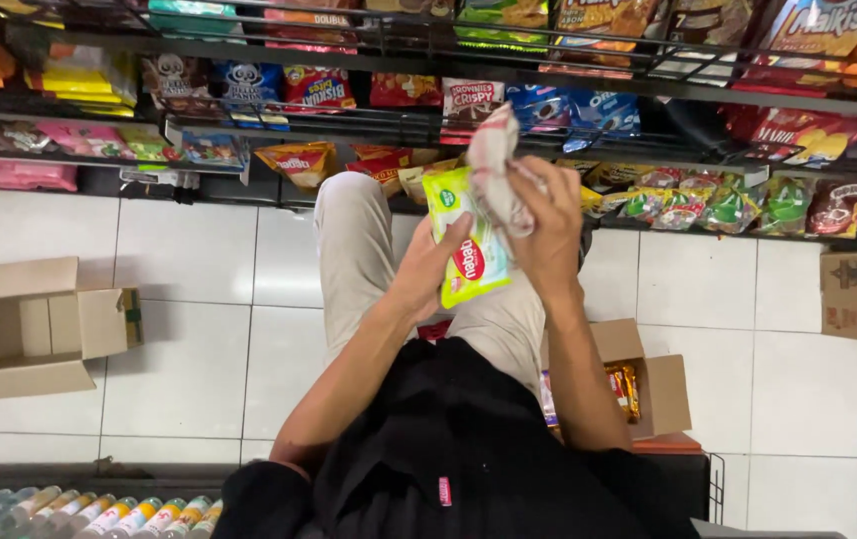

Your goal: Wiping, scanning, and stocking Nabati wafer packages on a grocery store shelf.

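Observation:
My left hand (430,269) holds a yellow-green snack packet (468,250) with a red oval mark, thumb across its front. My right hand (545,230) grips a crumpled red-and-white cloth (494,170) and presses it against the packet's upper right part. Both hands are raised in front of me, above my knees in light trousers, facing the lower shelf of snacks.
Wire shelves (448,125) full of snack packets run across the top. An open empty cardboard box (29,324) lies on the white tiled floor at left. Another open box (648,384) with packets stands beside my right leg. Bottles (79,514) line the bottom left.

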